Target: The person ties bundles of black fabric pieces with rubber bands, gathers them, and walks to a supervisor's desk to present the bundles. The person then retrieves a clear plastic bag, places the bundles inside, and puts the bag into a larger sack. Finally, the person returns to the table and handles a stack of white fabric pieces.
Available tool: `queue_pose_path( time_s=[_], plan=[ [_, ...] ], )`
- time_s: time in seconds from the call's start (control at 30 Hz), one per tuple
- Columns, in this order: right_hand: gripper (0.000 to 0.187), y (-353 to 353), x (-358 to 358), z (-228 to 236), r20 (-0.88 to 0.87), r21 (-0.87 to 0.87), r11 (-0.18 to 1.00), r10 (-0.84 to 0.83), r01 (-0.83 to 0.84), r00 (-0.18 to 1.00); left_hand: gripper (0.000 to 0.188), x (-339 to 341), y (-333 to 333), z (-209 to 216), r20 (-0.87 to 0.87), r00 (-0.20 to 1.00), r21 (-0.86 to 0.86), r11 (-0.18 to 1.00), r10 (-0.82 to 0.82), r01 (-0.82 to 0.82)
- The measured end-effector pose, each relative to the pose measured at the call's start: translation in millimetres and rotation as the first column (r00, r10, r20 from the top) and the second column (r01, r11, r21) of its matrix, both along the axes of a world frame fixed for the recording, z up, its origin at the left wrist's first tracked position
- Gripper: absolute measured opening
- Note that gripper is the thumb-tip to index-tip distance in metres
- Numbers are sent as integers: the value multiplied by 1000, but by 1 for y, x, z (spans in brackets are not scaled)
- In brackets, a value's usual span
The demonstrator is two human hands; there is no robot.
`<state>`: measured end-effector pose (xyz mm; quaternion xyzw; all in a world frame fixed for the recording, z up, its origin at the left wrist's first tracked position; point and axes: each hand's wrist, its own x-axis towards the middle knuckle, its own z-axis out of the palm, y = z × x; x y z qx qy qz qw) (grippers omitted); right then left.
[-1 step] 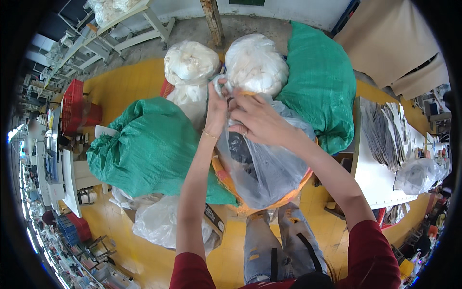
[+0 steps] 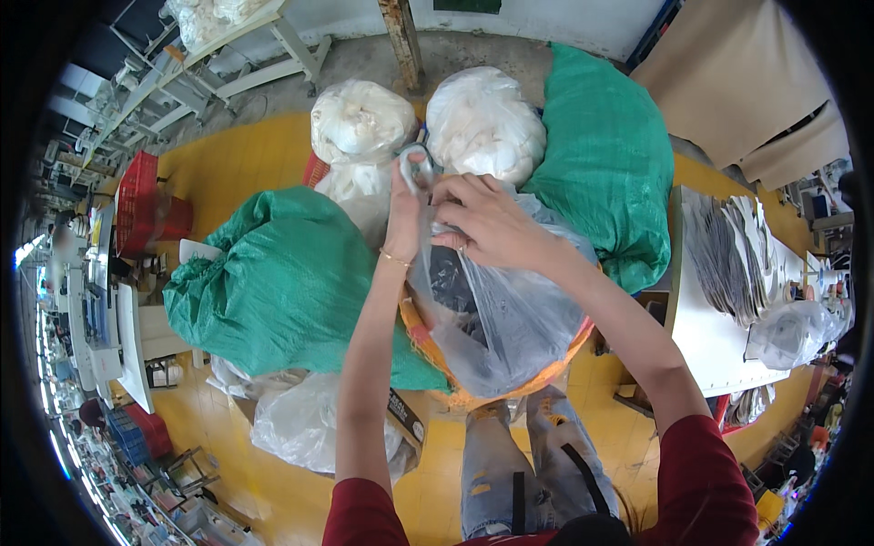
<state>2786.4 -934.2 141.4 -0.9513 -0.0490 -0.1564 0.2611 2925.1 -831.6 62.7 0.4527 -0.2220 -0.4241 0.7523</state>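
A clear greyish plastic bag [image 2: 514, 318] with dark contents sits in front of my legs, inside an orange woven sack [image 2: 421, 335]. My left hand [image 2: 406, 211] is closed on the gathered top of the plastic bag, where a twisted loop of film stands up by the thumb. Beside it, my right hand [image 2: 492, 223] bends its fingers round the same gathered plastic, just below the loop. The exact grip of the right fingertips is partly hidden by the hand itself.
Full green woven sacks lie left [image 2: 273, 273] and right [image 2: 601, 155]. White bulging bags [image 2: 482, 123] stand beyond my hands. Below left is a box with clear plastic [image 2: 309, 423]. A white table [image 2: 719, 332] bears stacked grey pieces; a red crate [image 2: 138, 205] stands far left.
The fingers of my right hand have curled in closer to the left hand. The plastic loop at my left hand has opened wider. The sacks have stayed in place.
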Motion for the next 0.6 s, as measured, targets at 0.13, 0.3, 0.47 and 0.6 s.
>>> queue_pose_path(
  time_s=[0.13, 0.3, 0.47, 0.6],
  plan=[
    [20, -14, 8, -16, -47, 65, 997, 42, -39, 998, 95, 2, 19, -20, 153, 976, 80, 986, -155, 144],
    [20, -22, 20, -13, 25, 156, 987, 34, -37, 999, 86, -7, 14, -27, 501, 760, 83, 898, -413, 433],
    [19, -27, 30, -19, -312, 199, 979, 27, 37, 950, 48, -14, 9, -24, 111, 841, 375, 806, -529, 458],
    [24, -38, 7, -35, -250, 335, 912, -155, 236, 956, 65, -21, 17, -20, 38, 908, 657, 695, -417, 291]
  ],
)
